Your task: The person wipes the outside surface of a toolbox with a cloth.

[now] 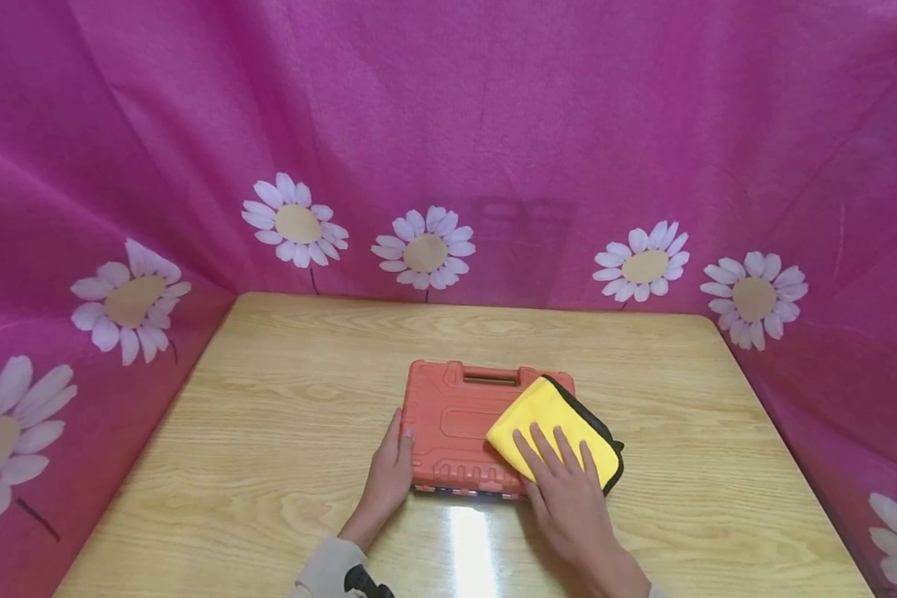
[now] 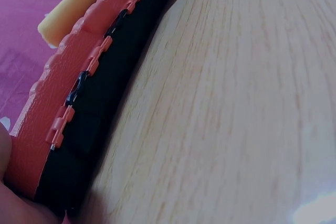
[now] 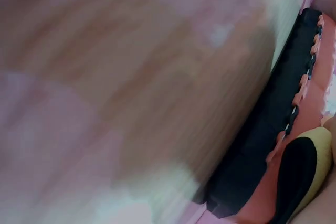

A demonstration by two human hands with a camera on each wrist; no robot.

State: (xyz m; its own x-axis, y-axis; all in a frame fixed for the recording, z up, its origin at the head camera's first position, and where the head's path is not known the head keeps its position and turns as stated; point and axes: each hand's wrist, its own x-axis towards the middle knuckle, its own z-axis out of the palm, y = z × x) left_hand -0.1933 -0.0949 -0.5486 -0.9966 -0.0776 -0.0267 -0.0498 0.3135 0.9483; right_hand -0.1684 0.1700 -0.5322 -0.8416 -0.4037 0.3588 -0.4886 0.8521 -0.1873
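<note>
A red plastic carrying case (image 1: 448, 419) lies closed on the table, its handle cut-out at the far side. Its black base (image 2: 100, 124) and row of hinges show along the near edge. My left hand (image 1: 390, 469) holds the case's left side, thumb by the lid edge; the other fingers are partly hidden. Across the lid's right part lies a folded yellow cloth (image 1: 526, 415) with a black border, overhanging the right edge. My right hand (image 1: 568, 502) rests on this cloth with its fingers spread and straight. The cloth's black underside (image 3: 296, 177) shows in the right wrist view.
The wooden table (image 1: 284, 399) extends round the case on all sides. A magenta curtain (image 1: 493, 124) with white daisies surrounds its back and both sides. Light glares off the wood just before the case.
</note>
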